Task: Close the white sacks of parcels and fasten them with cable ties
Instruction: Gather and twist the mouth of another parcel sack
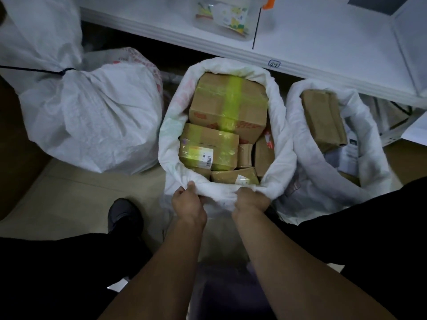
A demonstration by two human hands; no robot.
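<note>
The fingers (190,189) of my left hand (188,204) are curled over the near rim of the open white sack (169,125), thumb on top and the cloth bunched beneath it. My right hand (250,200) clamps the same rim just beside it, knuckles up and fingers buried in a fold of fabric. Both hands grip the edge nearest me, a short stretch of rim between them.

That sack stands on the floor (69,199) straight ahead of me, its mouth wide and its top rolled outward. It is packed with cardboard parcels: a large box (228,105) with a yellow-green tape band lies at the far side, a labelled box (208,146) sits in front of it, and smaller ones fill the near right corner.

To the right, touching it, a second open sack (369,125) holds a brown wrapped parcel (323,118) tilted against its far wall. To the left, a closed sack (92,116) is gathered at the neck with a black cable tie (62,72), whose tail runs off to the left. Another white sack (39,31) rises behind it.

Beyond the sacks runs a white shelf (323,38) with a clear plastic tub (226,17) on it and a small handwritten label (274,63) on its edge; I cannot read it. A dark shoe (124,215) rests on the floor at lower left.
</note>
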